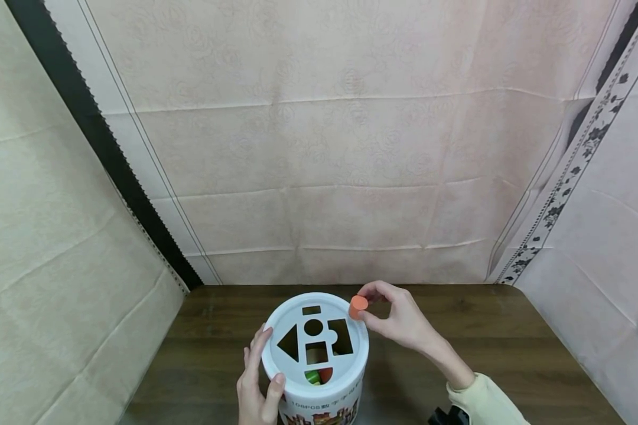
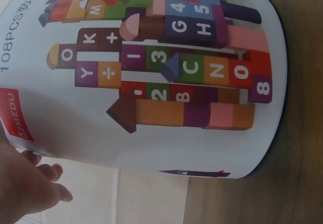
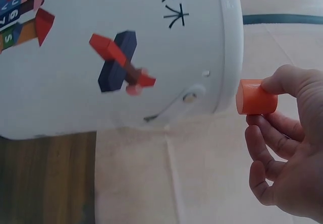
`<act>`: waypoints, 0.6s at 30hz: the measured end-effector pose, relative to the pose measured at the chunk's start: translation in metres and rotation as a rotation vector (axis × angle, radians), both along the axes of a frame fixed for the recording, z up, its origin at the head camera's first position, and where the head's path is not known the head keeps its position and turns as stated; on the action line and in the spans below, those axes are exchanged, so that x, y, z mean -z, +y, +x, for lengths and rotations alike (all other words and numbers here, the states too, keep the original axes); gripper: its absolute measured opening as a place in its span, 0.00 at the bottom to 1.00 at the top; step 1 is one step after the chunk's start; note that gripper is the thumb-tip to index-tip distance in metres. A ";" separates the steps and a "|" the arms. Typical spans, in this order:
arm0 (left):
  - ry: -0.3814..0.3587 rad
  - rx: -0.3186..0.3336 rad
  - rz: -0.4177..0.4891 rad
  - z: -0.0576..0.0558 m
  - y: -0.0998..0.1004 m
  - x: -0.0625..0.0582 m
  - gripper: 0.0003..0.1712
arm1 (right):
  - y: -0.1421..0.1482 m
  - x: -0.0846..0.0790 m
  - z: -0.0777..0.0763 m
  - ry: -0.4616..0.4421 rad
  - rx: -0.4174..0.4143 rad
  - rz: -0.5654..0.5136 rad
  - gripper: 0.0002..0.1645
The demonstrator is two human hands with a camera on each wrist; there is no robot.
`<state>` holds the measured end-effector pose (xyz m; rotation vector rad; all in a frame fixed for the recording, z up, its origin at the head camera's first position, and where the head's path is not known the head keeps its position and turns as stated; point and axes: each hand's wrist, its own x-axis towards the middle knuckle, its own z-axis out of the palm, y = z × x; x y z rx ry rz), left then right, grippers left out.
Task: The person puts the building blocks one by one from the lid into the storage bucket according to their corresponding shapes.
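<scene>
A white bucket (image 1: pixel 345 383) with a printed block picture stands upright, its white lid (image 1: pixel 345 372) cut with shaped holes. In the head view, my left hand (image 1: pixel 255 378) rests against the bucket's left side, with a forefinger and thumb on the lid's edge and the other fingers spread behind. My right hand (image 1: pixel 399 319) pinches an orange cylinder block (image 1: pixel 358 307) between thumb and fingers, close to the lid's right rim. The right wrist view shows this orange block (image 3: pixel 257 97) beside the lid edge, the thumb on top. Green and red blocks (image 1: pixel 319 376) show through the lid's front hole.
The bucket stands on a dark brown wooden table (image 1: pixel 218 330). Pale patterned cloth (image 1: pixel 351 177) hangs behind and at both sides. A black device (image 1: pixel 449 416) sits at the right wrist, near a pale yellow sleeve (image 1: pixel 484 398).
</scene>
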<state>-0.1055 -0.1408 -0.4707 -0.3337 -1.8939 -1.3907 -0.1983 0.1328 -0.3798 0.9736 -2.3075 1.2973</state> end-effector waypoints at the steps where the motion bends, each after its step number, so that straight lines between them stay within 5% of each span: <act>1: 0.003 0.001 0.001 0.000 0.000 0.000 0.34 | -0.003 -0.001 0.000 -0.006 -0.013 -0.001 0.18; 18: -0.068 -0.009 0.013 0.001 0.000 -0.002 0.34 | -0.046 -0.005 -0.002 0.035 -0.133 0.088 0.16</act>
